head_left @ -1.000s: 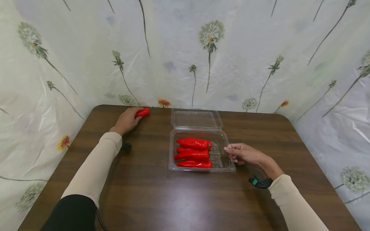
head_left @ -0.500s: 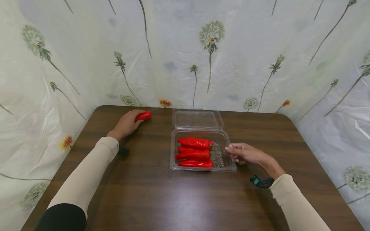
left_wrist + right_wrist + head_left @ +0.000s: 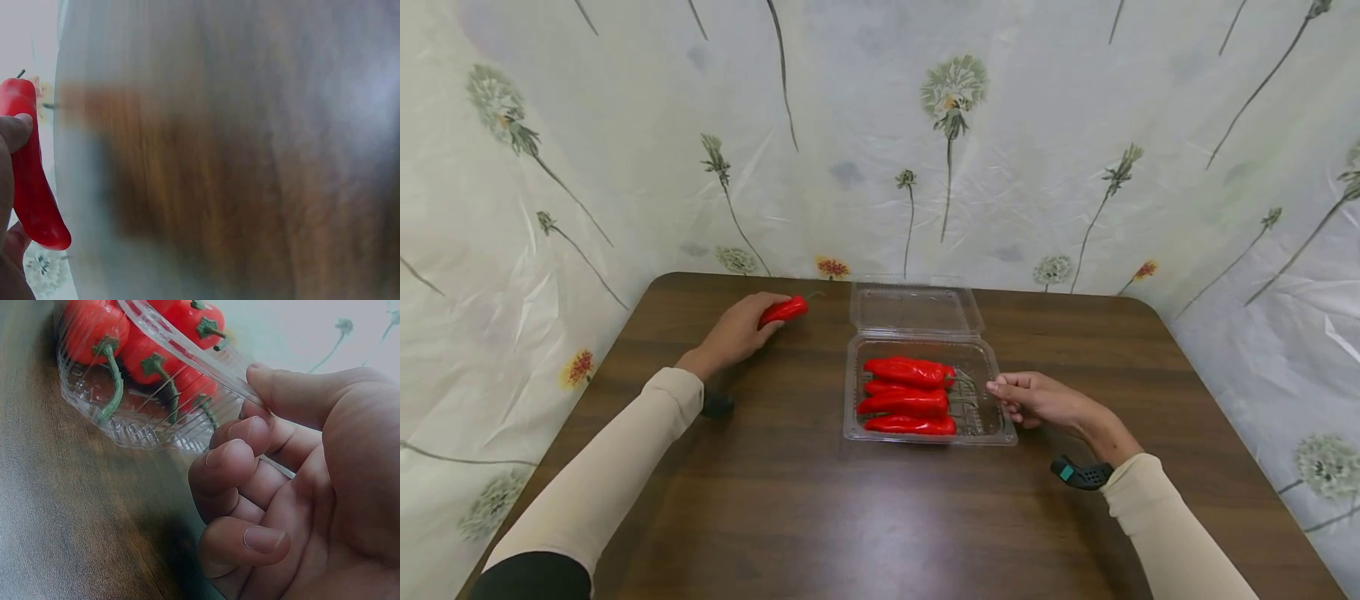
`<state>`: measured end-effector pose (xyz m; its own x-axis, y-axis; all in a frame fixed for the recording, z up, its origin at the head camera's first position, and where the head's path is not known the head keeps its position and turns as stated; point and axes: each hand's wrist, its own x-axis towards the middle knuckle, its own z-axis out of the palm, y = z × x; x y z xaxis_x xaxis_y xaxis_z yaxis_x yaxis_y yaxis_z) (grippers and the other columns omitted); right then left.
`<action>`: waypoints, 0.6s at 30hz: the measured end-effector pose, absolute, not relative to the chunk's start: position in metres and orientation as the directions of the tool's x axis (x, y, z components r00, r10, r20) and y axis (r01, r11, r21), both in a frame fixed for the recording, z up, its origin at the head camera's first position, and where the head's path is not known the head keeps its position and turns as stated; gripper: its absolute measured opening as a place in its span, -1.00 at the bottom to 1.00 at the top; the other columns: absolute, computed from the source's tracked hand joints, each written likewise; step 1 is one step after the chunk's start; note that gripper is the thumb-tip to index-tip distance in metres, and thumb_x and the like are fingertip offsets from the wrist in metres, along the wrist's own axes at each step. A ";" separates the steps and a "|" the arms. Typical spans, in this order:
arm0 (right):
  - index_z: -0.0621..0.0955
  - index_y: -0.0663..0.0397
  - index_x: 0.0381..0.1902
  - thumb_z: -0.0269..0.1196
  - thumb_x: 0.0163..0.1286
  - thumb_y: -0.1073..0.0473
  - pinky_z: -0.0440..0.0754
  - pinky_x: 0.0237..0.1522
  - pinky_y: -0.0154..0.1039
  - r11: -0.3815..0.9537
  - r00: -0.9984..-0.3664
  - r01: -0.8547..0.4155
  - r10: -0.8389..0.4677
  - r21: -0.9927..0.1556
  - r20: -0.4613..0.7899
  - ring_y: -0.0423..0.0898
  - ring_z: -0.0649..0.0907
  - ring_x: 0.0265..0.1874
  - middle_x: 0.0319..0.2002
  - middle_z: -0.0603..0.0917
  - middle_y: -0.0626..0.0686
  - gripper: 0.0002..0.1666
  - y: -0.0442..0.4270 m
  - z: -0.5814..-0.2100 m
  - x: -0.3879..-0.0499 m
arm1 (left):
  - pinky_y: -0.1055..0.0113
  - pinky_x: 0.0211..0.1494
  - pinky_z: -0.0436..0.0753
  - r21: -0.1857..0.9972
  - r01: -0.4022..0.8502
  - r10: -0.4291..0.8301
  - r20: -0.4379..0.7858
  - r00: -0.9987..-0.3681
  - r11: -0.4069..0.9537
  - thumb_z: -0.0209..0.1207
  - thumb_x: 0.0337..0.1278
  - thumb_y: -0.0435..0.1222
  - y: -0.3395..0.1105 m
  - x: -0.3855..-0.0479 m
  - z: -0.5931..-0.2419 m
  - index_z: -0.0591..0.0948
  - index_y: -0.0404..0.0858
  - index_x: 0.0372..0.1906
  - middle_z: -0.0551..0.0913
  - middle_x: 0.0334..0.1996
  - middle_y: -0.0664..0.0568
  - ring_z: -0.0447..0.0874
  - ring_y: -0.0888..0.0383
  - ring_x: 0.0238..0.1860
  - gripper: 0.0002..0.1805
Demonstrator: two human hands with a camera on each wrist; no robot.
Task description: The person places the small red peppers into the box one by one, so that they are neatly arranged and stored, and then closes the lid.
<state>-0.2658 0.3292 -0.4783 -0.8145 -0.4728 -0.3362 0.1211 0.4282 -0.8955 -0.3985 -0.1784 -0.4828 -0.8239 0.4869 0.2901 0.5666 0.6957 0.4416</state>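
My left hand [image 3: 733, 335] grips a red chili pepper [image 3: 786, 311] by its body near the table's back left. Its green stem points away to the right. In the left wrist view the whole smooth pepper [image 3: 32, 187] shows, with the thumb across it. A clear plastic clamshell box [image 3: 852, 396] stands at the middle, its lid [image 3: 916, 310] folded back flat behind it. Several red peppers [image 3: 906, 403] lie side by side inside, stems to the right. Thumb and forefinger of my right hand [image 3: 1048, 404] pinch the box's right rim [image 3: 219, 375]; the other fingers curl below.
The brown wooden table [image 3: 820, 525] has rounded back corners. Behind it and at both sides hangs a whitish sheet [image 3: 1037, 100] printed with dandelions. A dark band [image 3: 1081, 473] sits under my right wrist, and a dark piece [image 3: 718, 406] under my left.
My left hand has moved right and slightly nearer with the chili pepper, so more of the pepper and its stem show. My right hand keeps its pinch on the box rim.
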 end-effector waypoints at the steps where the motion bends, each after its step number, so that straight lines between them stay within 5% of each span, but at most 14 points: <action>1: 0.38 0.27 -0.36 0.01 0.63 -0.05 0.15 -0.68 -0.27 0.424 -0.814 0.122 -0.475 -0.897 -0.335 -0.18 0.34 -0.65 -0.55 0.42 -0.01 -0.51 0.329 -0.478 -0.266 | -0.09 0.30 0.47 0.439 0.571 0.488 0.296 -0.821 0.694 0.31 0.29 -0.31 -0.177 -0.397 -0.482 0.48 -0.17 0.37 0.56 0.24 -0.14 0.51 -0.12 0.21 -0.44; 18: 0.38 0.27 -0.36 0.00 0.64 -0.06 0.18 -0.67 -0.28 0.431 -0.814 0.104 -0.482 -0.896 -0.326 -0.17 0.36 -0.63 -0.55 0.41 -0.01 -0.50 0.329 -0.478 -0.267 | 0.01 0.23 0.54 0.437 0.686 0.581 0.368 -0.726 0.581 0.32 0.28 -0.28 -0.149 -0.372 -0.465 0.49 -0.15 0.35 0.59 0.21 -0.06 0.53 -0.01 0.17 -0.45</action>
<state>-0.2671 0.3292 -0.4784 -0.8135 -0.4815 -0.3260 0.1044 0.4306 -0.8965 -0.3721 -0.1488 -0.4647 -0.7261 0.5806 0.3683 0.6864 0.5812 0.4370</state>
